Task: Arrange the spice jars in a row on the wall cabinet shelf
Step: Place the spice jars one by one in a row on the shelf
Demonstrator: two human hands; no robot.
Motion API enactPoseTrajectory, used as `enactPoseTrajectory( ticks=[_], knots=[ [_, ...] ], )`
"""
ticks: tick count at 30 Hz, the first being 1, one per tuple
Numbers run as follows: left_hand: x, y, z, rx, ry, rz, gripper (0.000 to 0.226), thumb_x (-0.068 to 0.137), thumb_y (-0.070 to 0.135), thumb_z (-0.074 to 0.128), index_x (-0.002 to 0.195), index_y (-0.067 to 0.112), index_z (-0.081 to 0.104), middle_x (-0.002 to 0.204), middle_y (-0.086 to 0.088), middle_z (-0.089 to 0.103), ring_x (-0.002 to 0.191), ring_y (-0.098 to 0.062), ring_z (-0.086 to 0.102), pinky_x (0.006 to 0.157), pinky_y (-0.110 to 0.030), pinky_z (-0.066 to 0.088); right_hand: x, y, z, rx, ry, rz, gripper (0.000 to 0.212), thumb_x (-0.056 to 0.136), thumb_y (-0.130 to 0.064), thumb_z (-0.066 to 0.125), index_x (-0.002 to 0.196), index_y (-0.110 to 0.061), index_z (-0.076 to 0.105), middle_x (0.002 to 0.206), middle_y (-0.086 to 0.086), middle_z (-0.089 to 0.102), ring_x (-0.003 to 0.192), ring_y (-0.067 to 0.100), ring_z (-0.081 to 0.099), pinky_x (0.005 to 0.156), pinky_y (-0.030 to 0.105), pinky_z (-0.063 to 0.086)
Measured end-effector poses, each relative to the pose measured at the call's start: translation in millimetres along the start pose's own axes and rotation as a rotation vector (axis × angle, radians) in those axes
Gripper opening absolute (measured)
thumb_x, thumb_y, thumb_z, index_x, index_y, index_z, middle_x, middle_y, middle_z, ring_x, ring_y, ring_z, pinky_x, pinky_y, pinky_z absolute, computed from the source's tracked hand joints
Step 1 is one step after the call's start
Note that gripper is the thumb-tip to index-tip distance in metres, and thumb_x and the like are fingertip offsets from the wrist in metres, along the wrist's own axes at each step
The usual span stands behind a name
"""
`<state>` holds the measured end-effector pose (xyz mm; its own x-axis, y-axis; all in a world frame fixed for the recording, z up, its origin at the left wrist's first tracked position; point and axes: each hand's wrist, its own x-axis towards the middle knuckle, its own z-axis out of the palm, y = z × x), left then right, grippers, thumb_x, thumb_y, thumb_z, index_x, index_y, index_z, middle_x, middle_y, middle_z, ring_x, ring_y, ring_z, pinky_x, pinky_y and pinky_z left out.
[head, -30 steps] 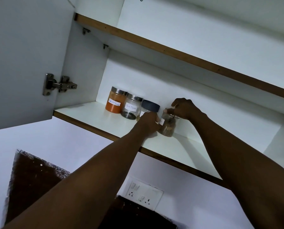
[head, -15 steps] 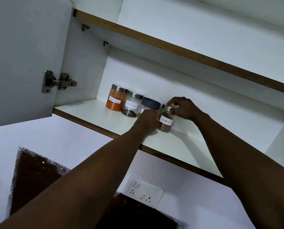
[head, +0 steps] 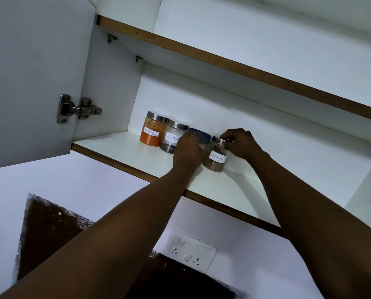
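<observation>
Right hand point(head: 241, 143) is gripping the rigid, likely fragile cinnamon jar point(head: 215, 156) by its lid; left hand point(head: 187, 151), at its nine o'clock, is bracing the blue-lidded jar point(head: 200, 137), grip unclear.

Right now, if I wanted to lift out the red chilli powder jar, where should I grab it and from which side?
Probably grip the red chilli powder jar round its orange body below the steel lid, coming from the front or left: it stands upright at the row's left end, and the black pepper jar crowds its right side.
</observation>
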<state>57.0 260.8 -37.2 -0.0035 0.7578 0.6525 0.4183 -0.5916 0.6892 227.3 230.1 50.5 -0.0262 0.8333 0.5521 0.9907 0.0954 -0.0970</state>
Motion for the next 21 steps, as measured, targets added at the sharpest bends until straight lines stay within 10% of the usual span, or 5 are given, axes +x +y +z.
enactPoseTrajectory(
  ticks=[21],
  knots=[
    [1.0,-0.8,0.3,-0.003,-0.015,-0.003,0.05,0.083,0.015,0.081,0.127,0.001,0.061,0.129,-0.015,0.066,0.121,-0.03,0.063,0.105,-0.043,0.053,-1.1,-1.7,2.2,0.02,0.011,0.009,0.021,0.088,-0.009,0.073,0.108,-0.007,0.077,0.112,0.007,0.077,0.107,0.026,0.069,0.097,0.031,0.049]
  ],
)
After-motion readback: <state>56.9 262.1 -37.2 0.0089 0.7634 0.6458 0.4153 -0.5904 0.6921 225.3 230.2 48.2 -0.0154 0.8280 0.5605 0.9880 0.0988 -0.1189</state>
